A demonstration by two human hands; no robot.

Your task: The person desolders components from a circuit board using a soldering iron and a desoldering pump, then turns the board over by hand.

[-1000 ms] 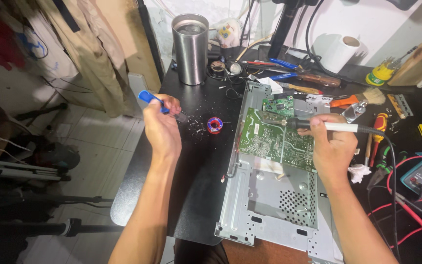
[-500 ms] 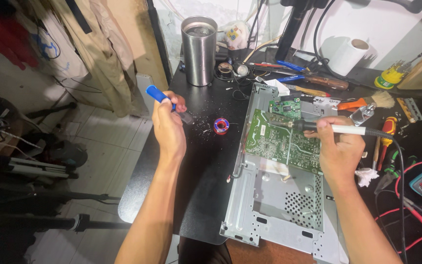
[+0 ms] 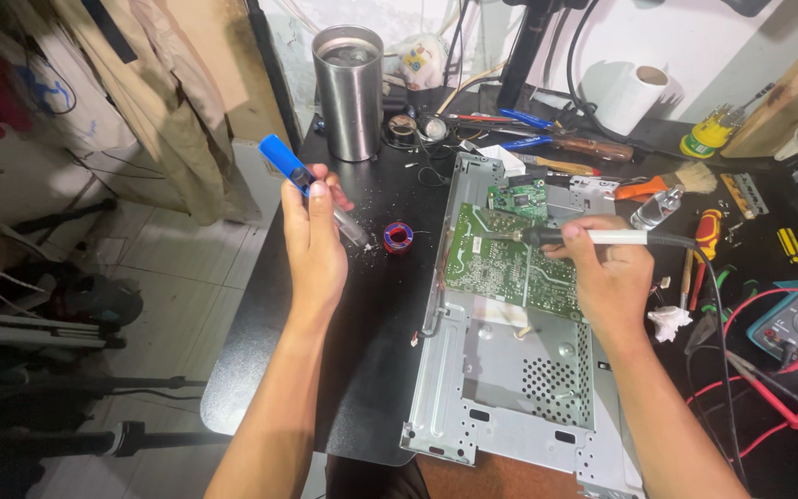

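Now the left hand [image 3: 314, 245] has lifted its blue desoldering pump [image 3: 311, 189], fingers wrapped round it, while the right hand [image 3: 613, 273] keeps pinching the soldering iron [image 3: 593, 237] over the green circuit board [image 3: 496, 263]
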